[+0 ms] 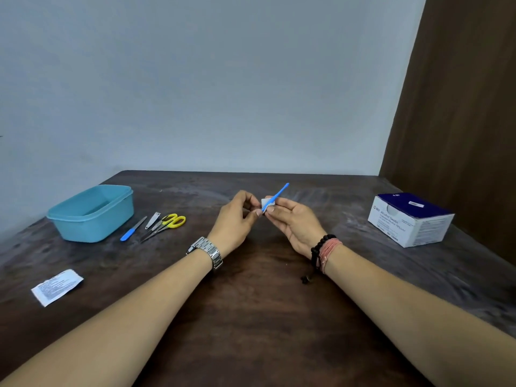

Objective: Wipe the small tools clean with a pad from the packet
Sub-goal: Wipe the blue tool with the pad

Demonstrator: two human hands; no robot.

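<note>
Wiping step is going on rn: right hand (293,219) is pinching the white pad (265,203) round a thin blue tool (276,196), left hand (237,216) is gripping its near end, both raised mid-bench. Prob next: grabbing the file (133,229), clipper (153,219) or scissors (164,225) lying left of the hands.

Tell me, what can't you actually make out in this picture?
Head view only:
- Lower end of the blue tool: hidden by the left hand and white pad.
- Tub contents: wall hides the inside.
- Small print on the packet and box: too small.
</note>
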